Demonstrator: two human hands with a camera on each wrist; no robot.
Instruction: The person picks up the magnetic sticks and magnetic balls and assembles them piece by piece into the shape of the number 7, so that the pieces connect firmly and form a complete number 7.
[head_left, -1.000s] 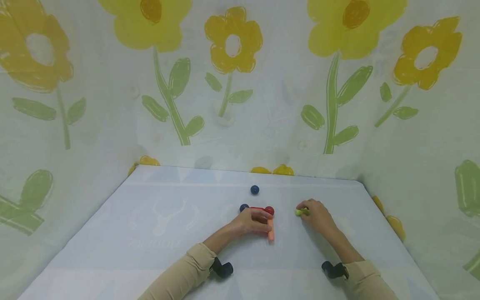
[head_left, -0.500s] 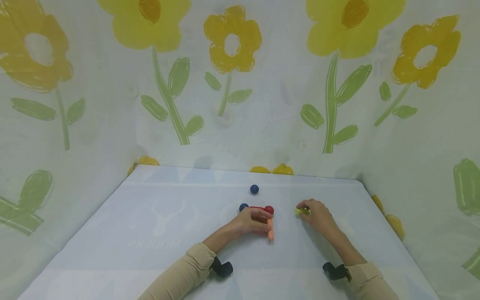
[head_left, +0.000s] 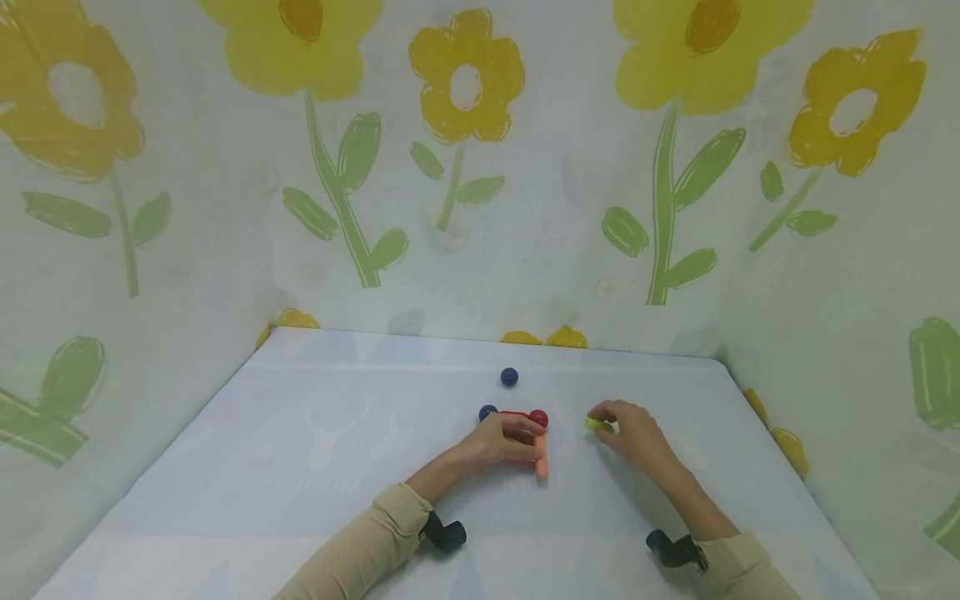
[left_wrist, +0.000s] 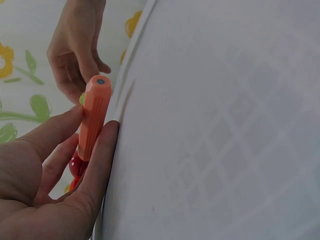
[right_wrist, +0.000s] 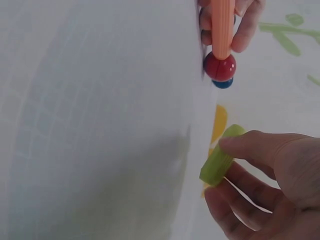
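With the thumb and fingers of my left hand I hold an orange ribbed magnetic stick. Its far end meets a red ball. From that ball a red stick runs left to a blue ball, partly behind the hand. A dark round spot shows on the orange stick's near end in the left wrist view. Farther right, my right hand pinches a short light-green stick, tilted and apart from the joined pieces. A red piece below the left fingers is mostly hidden.
A second blue ball lies alone on the white-clothed table, beyond the joined pieces. Flower-printed cloth walls stand at the back and sides. A black wrist camera sits on the left wrist, another on the right.
My right hand has shifted slightly left with the green stick, which has turned a little in the fingers. The left hand and the joined pieces look the same.
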